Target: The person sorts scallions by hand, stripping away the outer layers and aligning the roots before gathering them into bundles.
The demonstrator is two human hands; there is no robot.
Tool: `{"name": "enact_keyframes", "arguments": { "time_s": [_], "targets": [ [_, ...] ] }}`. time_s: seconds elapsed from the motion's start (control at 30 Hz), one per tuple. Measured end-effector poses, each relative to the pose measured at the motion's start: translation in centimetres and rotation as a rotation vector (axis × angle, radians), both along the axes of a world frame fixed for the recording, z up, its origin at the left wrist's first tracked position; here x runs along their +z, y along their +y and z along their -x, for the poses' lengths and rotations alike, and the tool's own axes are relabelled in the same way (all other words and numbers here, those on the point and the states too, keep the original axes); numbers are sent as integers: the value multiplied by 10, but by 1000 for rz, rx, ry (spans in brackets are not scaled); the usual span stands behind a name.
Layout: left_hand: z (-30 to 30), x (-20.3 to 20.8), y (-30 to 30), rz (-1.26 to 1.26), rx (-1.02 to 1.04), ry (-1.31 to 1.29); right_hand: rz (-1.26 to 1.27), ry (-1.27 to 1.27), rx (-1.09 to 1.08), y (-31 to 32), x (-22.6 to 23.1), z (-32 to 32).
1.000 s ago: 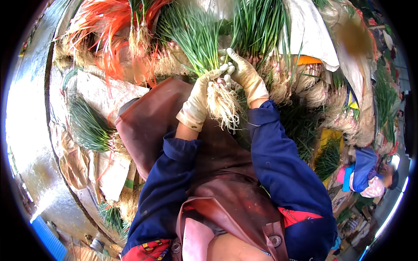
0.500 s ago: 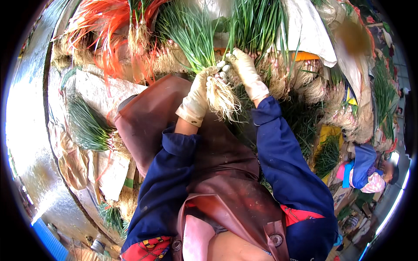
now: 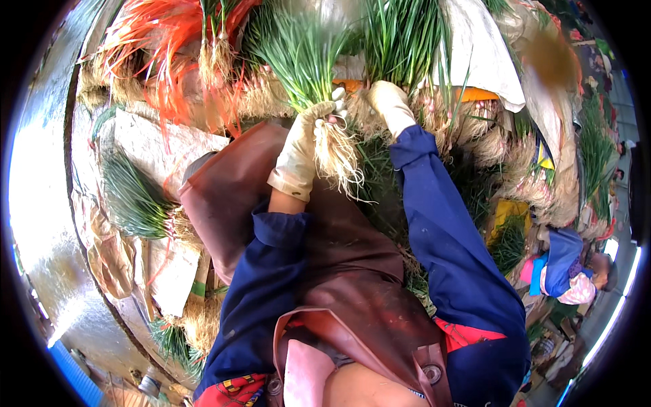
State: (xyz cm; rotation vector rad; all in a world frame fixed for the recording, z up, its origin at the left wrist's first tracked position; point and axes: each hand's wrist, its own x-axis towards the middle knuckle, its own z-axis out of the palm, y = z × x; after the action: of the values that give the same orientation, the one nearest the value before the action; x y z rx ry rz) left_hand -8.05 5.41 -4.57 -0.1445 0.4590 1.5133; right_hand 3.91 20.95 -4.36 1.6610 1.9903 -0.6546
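In a cream glove, my left hand (image 3: 298, 139) is closed round a bunch of spring onions (image 3: 298, 64). Its green leaves fan up and away from me, its white bulbs show beside my fingers, and its pale roots hang down to the right. My right hand (image 3: 391, 103), gloved the same way, reaches to the root end of a larger pile of spring onions (image 3: 400, 44) at the far side. Its fingers are turned away and hidden, so whether they hold a stem does not show.
Orange-red plastic strips (image 3: 152, 47) lie at the far left. Another onion bundle (image 3: 139, 197) rests on sacking at my left. A white sheet (image 3: 481, 54) lies right of the pile. My brown apron (image 3: 237, 163) covers my lap. Another person (image 3: 569, 264) sits at the right.
My right hand has moved from beside the bunch, away to the right, to the pile. My left hand keeps the bunch, shifted slightly left.
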Motion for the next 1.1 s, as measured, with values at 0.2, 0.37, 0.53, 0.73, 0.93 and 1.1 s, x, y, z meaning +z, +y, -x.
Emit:
{"name": "enact_keyframes", "arguments": {
  "time_s": [0.2, 0.37, 0.53, 0.73, 0.93, 1.1],
  "targets": [
    [-1, 27, -13, 99, -92, 2, 246, 843, -157, -72, 52, -17],
    [-5, 16, -1, 46, -118, -75, 241, 1248, -441, -47, -2, -23],
    [-10, 14, 2, 34, -131, -143, 1317, 1548, -778, -16, -38, -11],
    [-2, -2, -6, 42, -164, -24, 787, 1480, -842, -35, -26, 6],
    [-7, 7, -7, 152, -250, -51, 350, 1274, -350, -22, -32, -41],
    [-4, 7, -15, 99, -302, 1, 355, 1486, -216, -29, -32, -57]
  ]
}}
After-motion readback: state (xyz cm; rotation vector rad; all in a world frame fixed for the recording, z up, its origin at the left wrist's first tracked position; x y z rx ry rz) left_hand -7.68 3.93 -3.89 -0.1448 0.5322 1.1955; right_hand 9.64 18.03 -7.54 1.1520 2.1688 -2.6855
